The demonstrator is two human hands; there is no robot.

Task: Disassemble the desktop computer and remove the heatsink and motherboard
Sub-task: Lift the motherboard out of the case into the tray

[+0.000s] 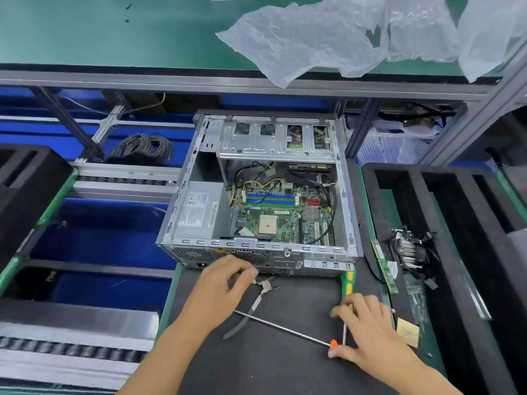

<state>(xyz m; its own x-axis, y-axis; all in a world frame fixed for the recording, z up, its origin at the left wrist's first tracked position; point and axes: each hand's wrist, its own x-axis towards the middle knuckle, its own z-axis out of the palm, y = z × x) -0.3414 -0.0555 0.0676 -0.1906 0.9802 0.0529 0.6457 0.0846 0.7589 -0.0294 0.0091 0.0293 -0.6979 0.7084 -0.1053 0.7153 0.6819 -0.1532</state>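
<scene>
The open desktop case point(346, 212) lies on the dark mat. Inside it sits the green motherboard point(285, 220), with a bare CPU socket point(267, 224). The removed heatsink point(409, 252) with its cables rests on the right. My left hand point(225, 286) is just in front of the case, and its curled fingers pinch one handle of the cutting pliers point(258, 300). My right hand point(370, 332) covers the orange handle point(333, 342) of a long screwdriver whose shaft point(282, 327) points left. Its fingertips touch a green-yellow screwdriver point(348, 283).
The power supply point(196, 212) fills the case's left side, and a drive cage point(273, 138) its far end. A RAM stick point(385, 266) and a gold chip point(407, 332) lie on the right. Black foam trays point(456, 223) flank the mat. Plastic bags point(328, 35) lie on the shelf above.
</scene>
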